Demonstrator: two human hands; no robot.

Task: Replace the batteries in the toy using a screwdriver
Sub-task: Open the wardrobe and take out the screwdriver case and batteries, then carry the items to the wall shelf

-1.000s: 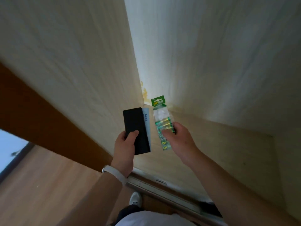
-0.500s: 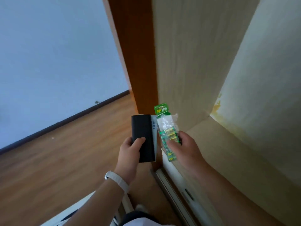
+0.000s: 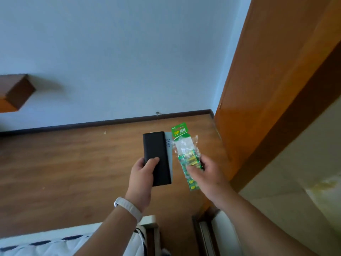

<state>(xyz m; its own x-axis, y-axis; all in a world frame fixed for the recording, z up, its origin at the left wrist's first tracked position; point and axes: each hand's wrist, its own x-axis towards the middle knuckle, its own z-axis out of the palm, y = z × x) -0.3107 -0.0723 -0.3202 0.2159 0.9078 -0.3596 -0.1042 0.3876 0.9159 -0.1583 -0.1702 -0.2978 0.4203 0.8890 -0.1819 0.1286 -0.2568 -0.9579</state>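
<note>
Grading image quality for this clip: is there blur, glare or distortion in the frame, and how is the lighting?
Head view: right hand and battery pack slightly motion-smeared, left hand and case sharper; light soft and even, faint shadow beside the shelf, mild sheen on the door, which leans from wide-angle distortion.

battery pack (image 3: pixel 186 156): clear crinkly plastic bag, green card header on top, green-and-yellow cells bunched in middle, strip of green labels sticking out bottom. up in air, tilted a bit, header pointing away, right grip (image 3: pixel 208 174) pinching it mid-length, thumb across front.

black case (image 3: pixel 156 157): flat matte rectangle, long side up, can't tell what's inside. left grip (image 3: pixel 143 180) round lower half, thumb on face. pale blue card (image 3: pixel 168 150) peeking from behind its right edge, blue print, looks like "2401". pack just beside case.
</note>
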